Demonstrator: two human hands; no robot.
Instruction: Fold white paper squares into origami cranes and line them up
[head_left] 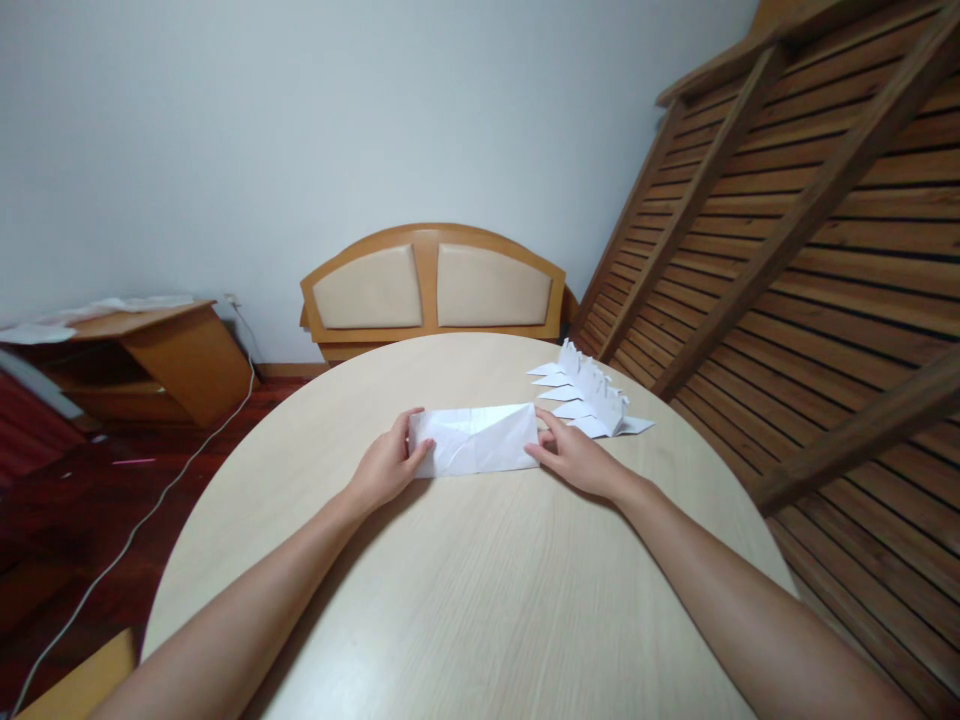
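A folded sheet of white paper (476, 440), long and narrow with crease lines across it, is held above the round table (487, 580). My left hand (386, 460) pinches its left end, the thumb on the near face and the fingers behind. At the right end my right hand (574, 455) grips it in the same way, thumb in front. Just beyond that hand stands a row of several folded white paper pieces (589, 390), with pointed tips, lined up close together. The fingers behind the sheet are partly hidden.
Past the table's far edge is a wooden headboard (427, 290) with two cream panels. A slatted wooden frame (810, 250) leans along the right. On the left stand a low wooden cabinet (180, 355) and a white cable (161, 500) running over the dark red floor.
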